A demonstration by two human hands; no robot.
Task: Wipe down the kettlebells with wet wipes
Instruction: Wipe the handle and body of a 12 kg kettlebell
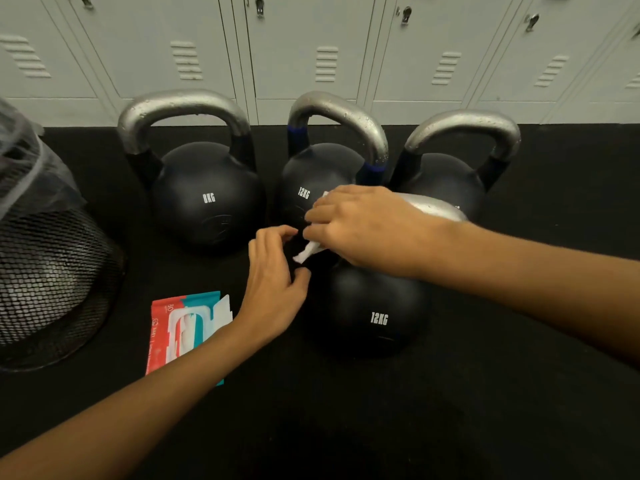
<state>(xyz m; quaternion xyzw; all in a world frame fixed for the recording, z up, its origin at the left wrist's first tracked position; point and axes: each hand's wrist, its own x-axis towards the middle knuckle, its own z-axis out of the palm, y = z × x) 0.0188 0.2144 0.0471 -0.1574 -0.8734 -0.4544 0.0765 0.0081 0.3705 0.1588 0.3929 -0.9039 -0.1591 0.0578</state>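
Several black kettlebells with silver handles stand on the dark floor. Nearest is one marked 12KG [374,313]. Behind it stand an 8KG one [207,195], another 12KG one with blue bands [311,174] and a third at the right [446,178]. My right hand [360,226] grips a white wet wipe [308,252] over the near kettlebell's handle, most of which it hides. My left hand [273,278] hovers by the left end of that handle, fingers loosely curled and holding nothing.
A red and teal wipes pack [183,327] lies open on the floor under my left forearm. A black mesh bin [45,271] with a liner stands at the left. Grey lockers [311,46] line the back wall.
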